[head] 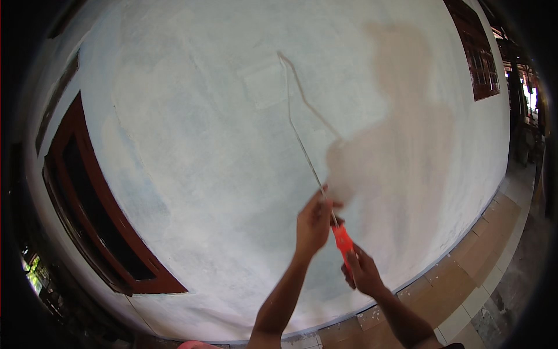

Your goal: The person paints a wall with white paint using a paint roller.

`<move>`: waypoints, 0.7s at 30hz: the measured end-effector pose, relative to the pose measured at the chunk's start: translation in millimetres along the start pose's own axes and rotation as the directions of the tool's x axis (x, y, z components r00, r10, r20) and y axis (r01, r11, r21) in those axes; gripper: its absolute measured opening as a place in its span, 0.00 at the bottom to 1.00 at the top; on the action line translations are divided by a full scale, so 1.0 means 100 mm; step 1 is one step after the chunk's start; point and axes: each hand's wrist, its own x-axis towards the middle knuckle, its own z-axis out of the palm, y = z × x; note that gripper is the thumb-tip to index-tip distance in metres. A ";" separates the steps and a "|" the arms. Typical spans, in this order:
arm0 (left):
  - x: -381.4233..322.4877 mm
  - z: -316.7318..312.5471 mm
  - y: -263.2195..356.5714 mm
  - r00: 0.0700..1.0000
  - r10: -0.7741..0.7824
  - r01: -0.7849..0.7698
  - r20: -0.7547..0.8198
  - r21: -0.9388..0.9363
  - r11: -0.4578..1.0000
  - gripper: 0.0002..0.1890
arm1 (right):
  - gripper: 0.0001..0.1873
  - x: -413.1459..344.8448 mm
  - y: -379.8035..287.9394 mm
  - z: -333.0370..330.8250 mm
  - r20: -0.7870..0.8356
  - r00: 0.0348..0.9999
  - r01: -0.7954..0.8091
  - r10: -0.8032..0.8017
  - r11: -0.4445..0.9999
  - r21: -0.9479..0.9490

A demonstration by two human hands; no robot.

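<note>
A long bent metal rod (pixel 306 155) with an orange-red plastic handle (pixel 343 240) slants up in front of a pale, blotchy painted wall (pixel 209 131). It looks like a paint roller frame; whether a pale roller sits at its far end, I cannot tell against the wall. My right hand (pixel 364 270) is wrapped around the lower end of the handle. Just above the handle, my left hand (pixel 314 224) holds the rod, some of its fingers hidden or blurred. The rod's upper tip meets its own shadow at the wall.
A dark red-brown framed window (pixel 126 244) is at the left, another framed window (pixel 479 56) at the upper right. Brown sheets, apparently cardboard (pixel 449 283), cover the floor along the wall's foot beside pale tiles (pixel 460 320). Something pink (pixel 196 345) shows at the bottom edge.
</note>
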 end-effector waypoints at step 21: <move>-1.17 0.11 -0.80 0.931 -0.359 0.362 0.065 -0.047 0.931 0.30 | 0.24 -0.94 1.26 -0.18 -0.090 0.973 -0.208 0.215 0.975 0.078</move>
